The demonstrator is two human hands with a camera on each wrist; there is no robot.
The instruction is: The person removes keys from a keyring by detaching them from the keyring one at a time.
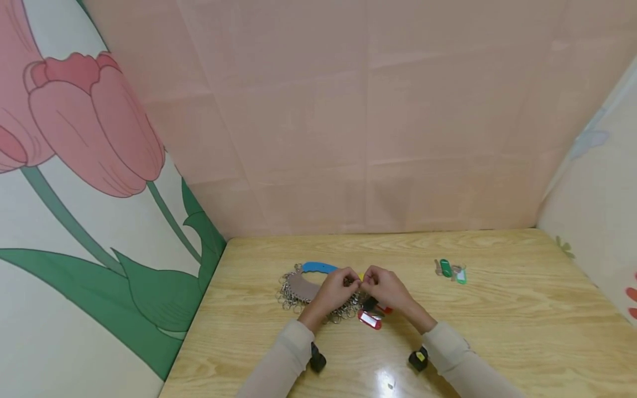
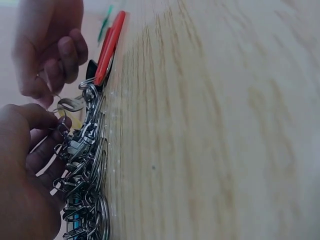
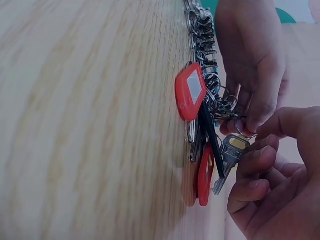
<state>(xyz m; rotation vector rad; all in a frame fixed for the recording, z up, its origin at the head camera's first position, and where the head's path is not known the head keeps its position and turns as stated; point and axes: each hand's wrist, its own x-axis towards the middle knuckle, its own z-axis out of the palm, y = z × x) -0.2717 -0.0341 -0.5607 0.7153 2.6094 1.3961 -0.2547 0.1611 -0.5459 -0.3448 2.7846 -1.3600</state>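
Observation:
A curved plate [image 1: 304, 287], brown with a blue part, lies on the table, its edge crowded with metal clips and rings [image 2: 82, 170]. At its right end, my left hand [image 1: 338, 287] pinches a small metal ring between thumb and fingers. My right hand [image 1: 387, 287] meets it fingertip to fingertip and pinches at the same ring. A silver key [image 3: 231, 156] hangs by the right fingertips in the right wrist view. Below the hands lie a red key tag [image 1: 370, 319], a second red tag [image 3: 205, 175] and a black-headed key [image 3: 212, 140]. A yellow piece [image 1: 361, 276] shows partly behind the fingers.
Farther right on the wooden table [image 1: 522, 320] lie a dark green key tag [image 1: 445, 268] and a lighter green tag [image 1: 461, 275], each beside a key. A pink cloth wall [image 1: 368, 138] stands behind the table; a tulip-patterned panel [image 1: 99, 127] borders the left.

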